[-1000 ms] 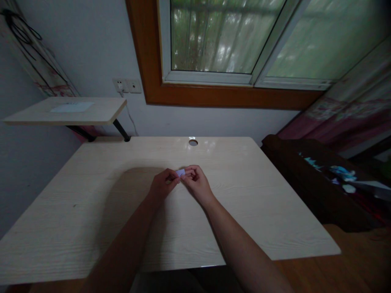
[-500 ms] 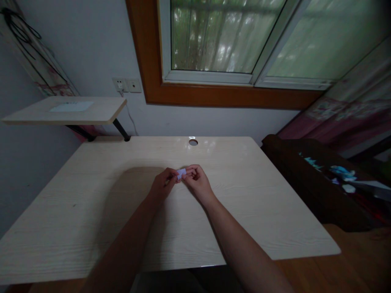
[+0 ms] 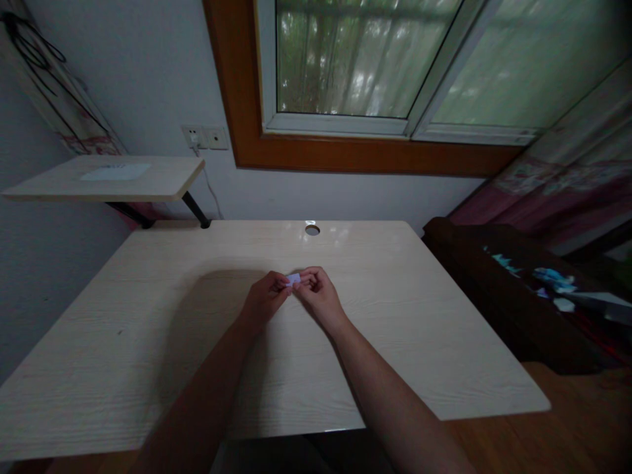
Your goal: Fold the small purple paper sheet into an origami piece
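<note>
Both my hands meet over the middle of a pale wooden desk point(image 3: 148, 342). My left hand point(image 3: 264, 299) and my right hand point(image 3: 318, 296) are closed in pinches on a small piece of pale paper point(image 3: 293, 279), held between the fingertips just above the desk top. Only a small part of the paper shows; the rest is hidden by my fingers.
A round cable hole point(image 3: 312, 230) sits near the desk's far edge. A raised side shelf point(image 3: 113, 179) stands at the back left under a wall socket point(image 3: 205, 138). A dark wooden bed frame point(image 3: 494, 289) with bedding borders the right side. A window is above.
My fingertips have shifted slightly on the paper; less of it shows now. Hands and arms stay in the same place.
</note>
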`<state>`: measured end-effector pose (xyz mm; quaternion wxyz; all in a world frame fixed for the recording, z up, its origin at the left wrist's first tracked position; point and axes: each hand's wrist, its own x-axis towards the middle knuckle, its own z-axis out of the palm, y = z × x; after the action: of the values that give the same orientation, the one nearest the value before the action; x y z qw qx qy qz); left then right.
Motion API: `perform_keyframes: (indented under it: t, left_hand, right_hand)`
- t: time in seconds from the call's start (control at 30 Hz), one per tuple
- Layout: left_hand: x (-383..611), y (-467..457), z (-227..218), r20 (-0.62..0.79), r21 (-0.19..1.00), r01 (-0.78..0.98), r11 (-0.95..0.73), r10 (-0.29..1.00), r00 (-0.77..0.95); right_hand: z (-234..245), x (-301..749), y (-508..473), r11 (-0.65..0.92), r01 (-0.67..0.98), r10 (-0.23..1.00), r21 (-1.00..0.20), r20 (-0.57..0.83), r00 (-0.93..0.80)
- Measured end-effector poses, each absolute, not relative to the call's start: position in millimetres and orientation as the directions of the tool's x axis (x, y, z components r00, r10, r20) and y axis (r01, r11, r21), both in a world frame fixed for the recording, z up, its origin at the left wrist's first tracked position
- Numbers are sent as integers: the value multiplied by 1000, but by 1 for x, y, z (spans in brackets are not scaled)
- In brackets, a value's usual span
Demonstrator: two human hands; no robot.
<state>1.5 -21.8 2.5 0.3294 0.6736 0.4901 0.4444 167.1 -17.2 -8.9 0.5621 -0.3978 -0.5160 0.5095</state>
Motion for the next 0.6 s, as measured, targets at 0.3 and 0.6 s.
perform_keyframes:
  t: [0.3, 0.6]
  left_hand:
    - [1, -22, 2, 266, 892, 339, -299, 953, 142]
    - [0, -20, -1, 251, 901, 331, -281, 959, 131]
  right_hand:
    - [-11, 167, -17, 160, -154, 983, -975, 171, -60]
    - [-13, 168, -17, 169, -144, 983, -975, 177, -44]
